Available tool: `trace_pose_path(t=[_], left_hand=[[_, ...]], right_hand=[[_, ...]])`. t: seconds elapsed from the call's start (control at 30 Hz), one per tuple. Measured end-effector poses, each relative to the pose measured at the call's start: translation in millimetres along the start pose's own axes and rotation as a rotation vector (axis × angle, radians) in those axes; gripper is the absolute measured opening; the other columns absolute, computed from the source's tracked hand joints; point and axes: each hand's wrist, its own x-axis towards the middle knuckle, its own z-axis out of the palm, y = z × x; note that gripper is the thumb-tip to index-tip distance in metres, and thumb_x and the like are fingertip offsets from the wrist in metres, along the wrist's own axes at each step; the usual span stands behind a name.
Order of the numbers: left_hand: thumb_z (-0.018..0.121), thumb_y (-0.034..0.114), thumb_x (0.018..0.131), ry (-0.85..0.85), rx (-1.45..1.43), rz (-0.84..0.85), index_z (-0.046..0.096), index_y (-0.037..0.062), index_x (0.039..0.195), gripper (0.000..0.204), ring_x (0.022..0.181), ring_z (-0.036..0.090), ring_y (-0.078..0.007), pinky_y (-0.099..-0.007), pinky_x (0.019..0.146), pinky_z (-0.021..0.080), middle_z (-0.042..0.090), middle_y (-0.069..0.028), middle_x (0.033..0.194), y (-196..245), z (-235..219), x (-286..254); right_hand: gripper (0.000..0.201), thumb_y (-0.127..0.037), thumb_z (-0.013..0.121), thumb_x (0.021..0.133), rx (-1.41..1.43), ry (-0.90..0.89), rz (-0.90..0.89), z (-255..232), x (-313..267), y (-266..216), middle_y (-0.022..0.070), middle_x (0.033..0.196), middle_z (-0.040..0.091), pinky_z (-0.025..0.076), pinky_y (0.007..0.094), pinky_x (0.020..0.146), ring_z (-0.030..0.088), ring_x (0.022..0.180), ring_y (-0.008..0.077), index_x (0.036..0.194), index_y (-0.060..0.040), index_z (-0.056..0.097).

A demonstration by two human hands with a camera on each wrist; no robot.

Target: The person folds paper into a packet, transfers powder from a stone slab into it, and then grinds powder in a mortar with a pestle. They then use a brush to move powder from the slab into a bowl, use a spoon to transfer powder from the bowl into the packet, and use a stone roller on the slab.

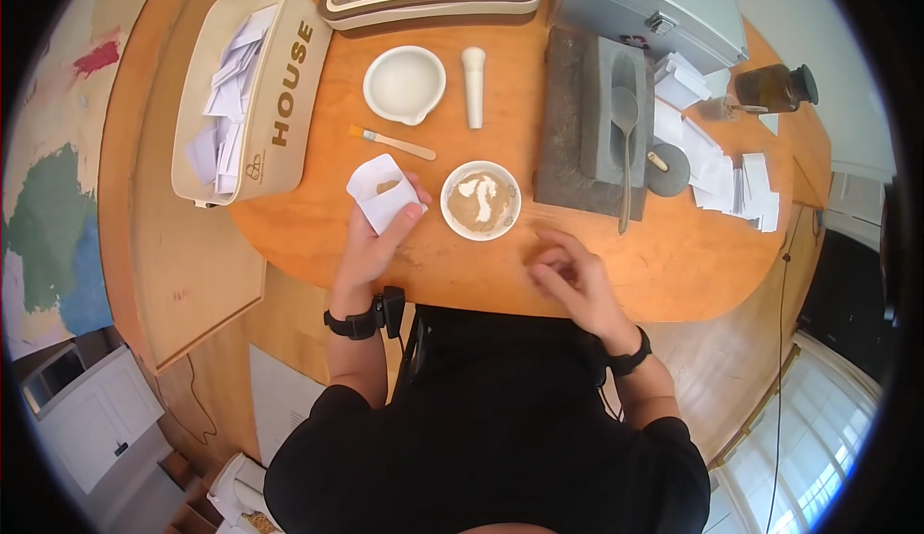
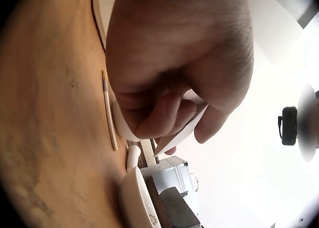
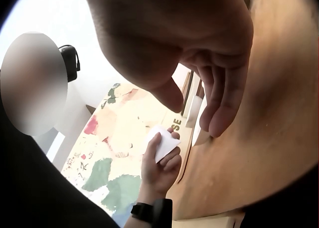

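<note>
In the head view my left hand holds a folded white paper, thumb on its front, with a small tan patch of material at its opening. Just right of it sits a white bowl of tan powder with white powder on top. My right hand hovers at the table's near edge, right of the bowl, fingers loosely bent and holding nothing. The left wrist view has the paper pinched between thumb and fingers of the left hand. Loosely bent, empty fingers show on the right hand in the right wrist view.
Behind the bowl lie a brush, a white mortar and a pestle. A bin of papers stands left. To the right are grey slabs with a spoon, papers, a metal case and a brown jar.
</note>
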Motion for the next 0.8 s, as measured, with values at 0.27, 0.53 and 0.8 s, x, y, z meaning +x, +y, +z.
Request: trace_pose_path(t=[0.27, 0.53, 0.8], left_hand=[[0.060, 0.016, 0.096, 0.036, 0.048, 0.041, 0.055, 0.0036, 0.121, 0.027, 0.076, 0.052, -0.0027, -0.0185, 0.061, 0.041, 0.065, -0.0011, 0.105, -8.3, -8.2, -9.1], [0.059, 0.018, 0.098, -0.007, -0.076, -0.067, 0.059, 0.0037, 0.116, 0.023, 0.067, 0.049, -0.0018, -0.0188, 0.054, 0.038, 0.065, 0.0005, 0.101, -6.4, -18.7, -21.4], [0.065, 0.016, 0.093, -0.036, 0.012, 0.002, 0.060, 0.0039, 0.111, 0.022, 0.094, 0.056, -0.0090, -0.0274, 0.083, 0.047, 0.062, -0.0003, 0.101, -14.9, -26.7, -28.9]], right_hand=[[0.051, -0.011, 0.058, 0.098, 0.165, 0.044, -0.015, 42.5, 42.3, -1.8, 0.0102, 0.080, 0.065, 0.053, 0.0269, 0.059, 0.063, 0.066, 0.0127, 0.139, 0.0096, 0.036], [0.043, -0.004, 0.056, 0.096, 0.026, 0.219, -0.085, 68.3, 60.6, -2.7, 0.0094, 0.070, 0.067, 0.054, 0.0257, 0.054, 0.065, 0.059, 0.0124, 0.135, 0.0089, 0.042], [0.040, -0.001, 0.054, 0.095, 0.230, 0.259, -0.135, 71.1, 54.7, -44.5, 0.0061, 0.071, 0.066, 0.050, 0.0225, 0.051, 0.061, 0.057, 0.0084, 0.133, 0.0060, 0.047]])
